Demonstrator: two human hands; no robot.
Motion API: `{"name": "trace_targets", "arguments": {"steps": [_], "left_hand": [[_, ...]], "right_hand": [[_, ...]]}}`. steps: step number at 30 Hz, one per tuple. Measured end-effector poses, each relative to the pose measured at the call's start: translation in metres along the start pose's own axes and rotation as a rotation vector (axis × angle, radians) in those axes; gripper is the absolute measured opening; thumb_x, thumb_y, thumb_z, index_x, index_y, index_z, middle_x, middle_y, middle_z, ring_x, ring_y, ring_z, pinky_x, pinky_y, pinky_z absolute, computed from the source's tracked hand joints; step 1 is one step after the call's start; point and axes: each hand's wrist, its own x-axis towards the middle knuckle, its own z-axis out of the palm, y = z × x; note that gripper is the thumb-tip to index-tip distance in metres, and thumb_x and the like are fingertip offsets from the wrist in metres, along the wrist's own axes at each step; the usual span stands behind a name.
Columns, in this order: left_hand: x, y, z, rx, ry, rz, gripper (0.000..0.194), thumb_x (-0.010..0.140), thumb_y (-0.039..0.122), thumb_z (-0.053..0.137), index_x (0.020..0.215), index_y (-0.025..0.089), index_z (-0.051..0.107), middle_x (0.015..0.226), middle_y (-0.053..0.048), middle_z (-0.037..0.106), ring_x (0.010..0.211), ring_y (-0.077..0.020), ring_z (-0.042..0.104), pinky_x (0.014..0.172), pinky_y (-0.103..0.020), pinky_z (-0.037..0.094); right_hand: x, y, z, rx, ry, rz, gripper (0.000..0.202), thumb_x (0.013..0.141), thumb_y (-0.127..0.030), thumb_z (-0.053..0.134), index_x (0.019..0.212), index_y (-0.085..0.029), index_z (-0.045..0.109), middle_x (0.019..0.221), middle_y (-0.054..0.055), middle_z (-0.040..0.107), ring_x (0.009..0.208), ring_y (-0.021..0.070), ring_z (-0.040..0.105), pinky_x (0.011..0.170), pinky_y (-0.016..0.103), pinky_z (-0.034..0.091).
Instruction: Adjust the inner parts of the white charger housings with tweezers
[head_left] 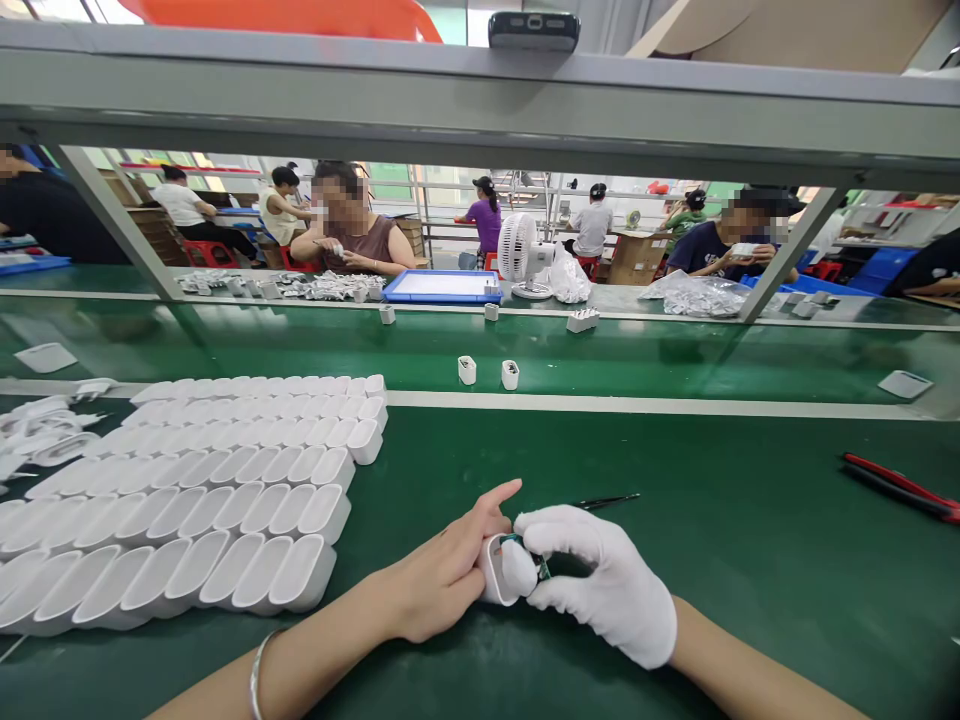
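My bare left hand (pixel 439 585) grips a small white plastic housing (pixel 491 578), its oval opening tilted toward my right hand; the index finger sticks out past it. At that opening, my right hand (pixel 607 580), in a white glove, pinches a small green circuit board (pixel 544 568). A rounded white shape, perhaps a gloved fingertip, covers much of the opening, so how far the board sits inside cannot be seen. Just behind the glove lies a pair of black tweezers (pixel 611 500) on the green bench. To the left, several rows of similar white housings (pixel 300 575) stand packed together.
Red-and-black pliers (pixel 900 488) lie at the right. White cables (pixel 45 430) are heaped at far left. Two small white housings (pixel 466 370) stand on the green strip behind a pale rail (pixel 637 405). A grey shelf beam (pixel 450 95) spans overhead; co-workers sit beyond.
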Motion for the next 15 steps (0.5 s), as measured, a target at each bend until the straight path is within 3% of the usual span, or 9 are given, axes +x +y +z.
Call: {"name": "trace_targets", "arguments": {"steps": [6, 10, 15], "left_hand": [[-0.001, -0.002, 0.001, 0.057, 0.019, 0.008, 0.081, 0.080, 0.002, 0.036, 0.145, 0.029, -0.004, 0.122, -0.004, 0.052, 0.113, -0.0187, 0.048, 0.106, -0.041, 0.032], [-0.002, -0.001, 0.001, 0.081, 0.025, 0.021, 0.081, 0.080, 0.002, 0.036, 0.146, 0.029, -0.002, 0.124, -0.004, 0.052, 0.118, -0.0194, 0.045, 0.108, -0.041, 0.031], [-0.002, 0.001, 0.000, 0.080, 0.023, 0.021, 0.077, 0.084, 0.005, 0.036, 0.145, 0.027, -0.004, 0.125, -0.005, 0.051, 0.121, -0.0203, 0.043, 0.108, -0.043, 0.031]], "right_hand": [[0.009, -0.013, 0.000, -0.121, -0.146, -0.052, 0.010, 0.086, -0.031, 0.063, 0.090, -0.022, 0.065, 0.086, 0.004, 0.064, 0.081, 0.0165, 0.060, 0.080, 0.030, 0.050], [0.018, -0.026, 0.000, -0.120, -0.308, -0.047, 0.015, 0.093, -0.027, 0.052, 0.086, -0.021, 0.063, 0.080, 0.003, 0.061, 0.073, 0.0146, 0.055, 0.075, 0.027, 0.048], [0.018, -0.028, 0.001, -0.081, -0.258, -0.037, 0.005, 0.089, -0.023, 0.058, 0.088, -0.021, 0.062, 0.081, 0.002, 0.061, 0.073, 0.0148, 0.054, 0.077, 0.028, 0.047]]}}
